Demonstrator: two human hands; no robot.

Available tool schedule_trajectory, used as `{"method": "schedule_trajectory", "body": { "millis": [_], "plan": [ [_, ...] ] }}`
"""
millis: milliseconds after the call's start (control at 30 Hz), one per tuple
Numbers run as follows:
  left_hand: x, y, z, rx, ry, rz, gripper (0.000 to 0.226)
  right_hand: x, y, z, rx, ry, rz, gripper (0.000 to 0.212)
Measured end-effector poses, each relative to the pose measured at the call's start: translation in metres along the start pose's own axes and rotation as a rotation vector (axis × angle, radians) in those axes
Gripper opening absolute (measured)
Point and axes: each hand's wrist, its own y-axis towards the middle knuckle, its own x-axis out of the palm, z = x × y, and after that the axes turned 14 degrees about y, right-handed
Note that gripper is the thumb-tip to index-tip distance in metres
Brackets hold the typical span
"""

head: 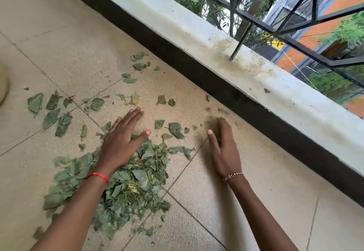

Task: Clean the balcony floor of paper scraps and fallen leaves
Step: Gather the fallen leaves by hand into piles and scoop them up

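A heap of green leaf pieces (pixel 136 179) lies on the beige tiled balcony floor (pixel 246 201). My left hand (pixel 122 138), with a red thread at the wrist, lies flat on the heap's far edge, fingers straight. My right hand (pixel 222 146), wearing a thin bracelet, stands on its edge on the tiles to the right of the heap; its fingertips are blurred. Loose leaf pieces (pixel 175 129) lie between the two hands. More scattered leaves (pixel 53 112) are spread to the left and further out (pixel 137 64). I see no paper scraps.
A low concrete parapet (pixel 216 40) with a dark base runs diagonally along the floor's far side, topped by a black metal railing (pixel 275 26). Trees and buildings show beyond it. A pale rounded object (pixel 3 85) sits at the left edge.
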Motion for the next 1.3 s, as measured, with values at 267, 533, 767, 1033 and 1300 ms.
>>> {"method": "schedule_trajectory", "body": {
  "millis": [267, 533, 767, 1033, 1300],
  "plan": [
    [0.004, 0.0, -0.003, 0.023, 0.025, 0.025, 0.078, 0.002, 0.002, 0.004, 0.051, -0.341, 0.002, 0.082],
    [0.005, 0.0, -0.002, -0.025, 0.023, -0.016, 0.077, 0.006, 0.037, -0.003, -0.001, -0.344, -0.104, 0.093],
    [0.0, 0.0, 0.002, -0.03, 0.034, 0.015, 0.086, 0.01, 0.064, -0.009, -0.152, -0.169, -0.197, 0.077],
    [-0.001, 0.0, 0.004, -0.058, -0.011, -0.001, 0.087, 0.027, 0.093, -0.012, -0.18, -0.37, -0.265, 0.089],
    [0.0, 0.0, 0.001, -0.088, -0.089, -0.018, 0.082, 0.047, 0.056, -0.043, -0.283, -0.047, -0.468, 0.072]
  ]
}}
